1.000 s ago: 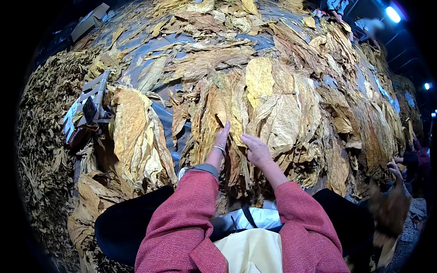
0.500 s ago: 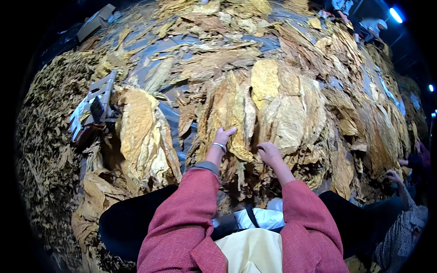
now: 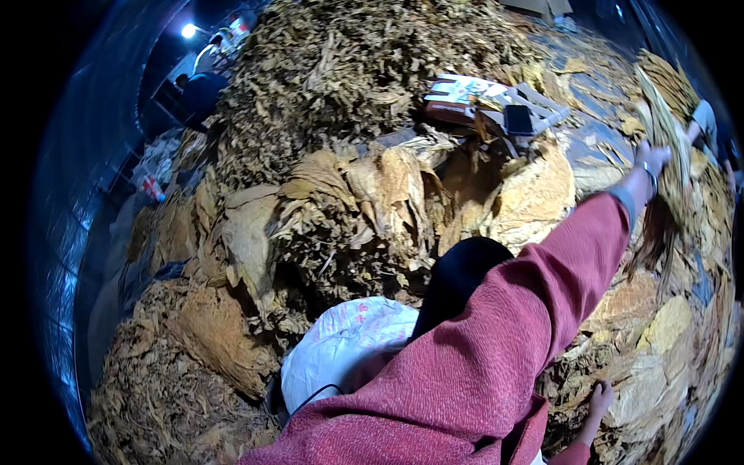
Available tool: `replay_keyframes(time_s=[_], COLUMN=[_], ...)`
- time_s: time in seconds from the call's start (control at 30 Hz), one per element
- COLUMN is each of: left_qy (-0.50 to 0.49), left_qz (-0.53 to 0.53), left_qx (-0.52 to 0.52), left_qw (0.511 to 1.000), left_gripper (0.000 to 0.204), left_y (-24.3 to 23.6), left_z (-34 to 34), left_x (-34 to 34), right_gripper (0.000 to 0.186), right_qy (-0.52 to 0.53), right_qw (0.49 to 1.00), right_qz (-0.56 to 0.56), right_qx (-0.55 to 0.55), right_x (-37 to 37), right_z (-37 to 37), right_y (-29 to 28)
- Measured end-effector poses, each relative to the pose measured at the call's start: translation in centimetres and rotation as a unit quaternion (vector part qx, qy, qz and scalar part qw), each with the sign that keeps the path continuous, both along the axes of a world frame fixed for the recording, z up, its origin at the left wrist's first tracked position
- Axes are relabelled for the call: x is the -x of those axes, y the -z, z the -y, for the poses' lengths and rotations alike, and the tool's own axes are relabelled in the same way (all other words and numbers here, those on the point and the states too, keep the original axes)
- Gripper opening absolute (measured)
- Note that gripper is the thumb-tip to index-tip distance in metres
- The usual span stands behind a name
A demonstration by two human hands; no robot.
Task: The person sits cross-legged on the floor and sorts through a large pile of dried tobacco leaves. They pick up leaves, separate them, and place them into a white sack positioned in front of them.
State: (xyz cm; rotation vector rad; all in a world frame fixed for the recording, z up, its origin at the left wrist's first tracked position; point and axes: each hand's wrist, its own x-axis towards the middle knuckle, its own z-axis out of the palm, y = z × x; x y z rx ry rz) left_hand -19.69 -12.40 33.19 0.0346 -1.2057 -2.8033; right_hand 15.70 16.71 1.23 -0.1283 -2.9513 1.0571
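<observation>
Dim shed floor, heaped wall to wall with dried tobacco leaf, under one lamp (image 3: 188, 30) far off. Your left hand (image 3: 653, 159), arm stretched out in a red sleeve (image 3: 542, 294), is closed round a bundle of long dried leaves (image 3: 665, 116); the grip sits near the middle of the bundle, pale stems fanning above it and dark tips hanging below. Judged from their look, these leaves are light, limp and brittle: they will crumble if crushed, so hold them gathered at the stems, loosely. Your right hand (image 3: 599, 399) is low, well below the grip, fingers spread and resting on flat yellow leaves (image 3: 659, 380); it holds nothing that can be seen. Beside the grip, toward your body's left, lie a flat carton (image 3: 457, 97) and a dark phone-like slab (image 3: 518, 119) on the pile. Nearer your lap sits a white sack (image 3: 341, 349). Beyond it lies a mound of crumpled brown leaf (image 3: 341, 225).
</observation>
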Motion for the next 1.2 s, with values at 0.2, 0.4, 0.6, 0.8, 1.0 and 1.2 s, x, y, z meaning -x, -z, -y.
replay_keyframes(time_s=[0.2,0.4,0.6,0.8,1.0,1.2], left_qy=[-0.241,-0.442,-0.663,-0.555,-0.203,0.124], left_qz=[-0.131,-0.125,0.193,0.139,-0.129,-0.098], left_qx=[0.06,0.171,0.096,0.085,0.288,0.482], left_qw=[0.96,0.872,0.717,0.816,0.927,0.862], left_gripper=[0.036,0.036,0.046,0.019,0.007,0.024], left_y=[-12.0,-14.6,-4.5,1.3,-9.3,-10.0], left_z=[23.2,50.1,59.2,56.2,33.7,13.2], left_x=[-1.2,-16.9,-29.1,-19.5,-5.0,-0.3], right_gripper=[0.017,0.016,0.014,0.015,0.016,0.018], right_qy=[-0.02,0.002,-0.018,-0.026,-0.029,0.052], right_qw=[0.999,0.999,0.996,0.997,0.997,0.986], right_qz=[0.015,0.026,-0.012,0.044,-0.017,0.055], right_qx=[-0.021,0.023,-0.09,-0.054,-0.069,-0.147], right_x=[1.4,1.8,1.5,1.3,0.4,1.8], right_z=[-1.4,-1.6,-1.5,-0.8,1.8,4.3], right_y=[-0.4,-0.5,-0.7,-0.8,-2.4,-3.9])
